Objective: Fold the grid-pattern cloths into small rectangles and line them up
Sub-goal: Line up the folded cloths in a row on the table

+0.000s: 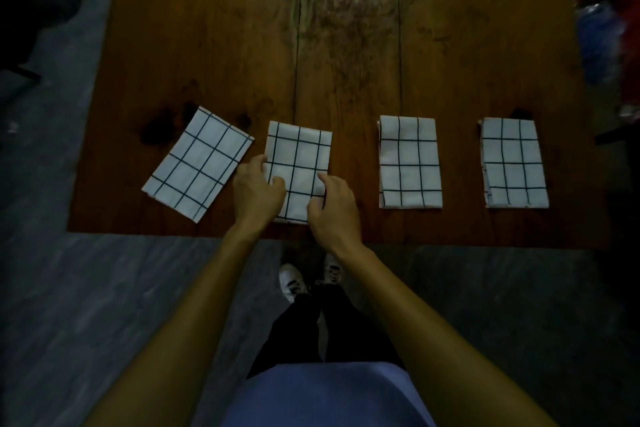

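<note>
Several white cloths with a black grid lie folded into small rectangles along the near part of the wooden table [346, 45]. The leftmost cloth [197, 163] lies slanted. Beside it, the second cloth [299, 156] is held at its near end by both hands. My left hand [258, 194] grips its left edge, thumb on top. My right hand [332, 204] pinches its lower right edge. Two more folded cloths sit straight to the right, one [410, 163] at centre right and one [512, 163] at far right.
The table's near edge [207, 234] runs just below the cloths, with grey floor [86, 305] beneath and to the left. A dark chair [31, 10] stands at the far left. Blue and red items [602, 38] sit beyond the table's right side.
</note>
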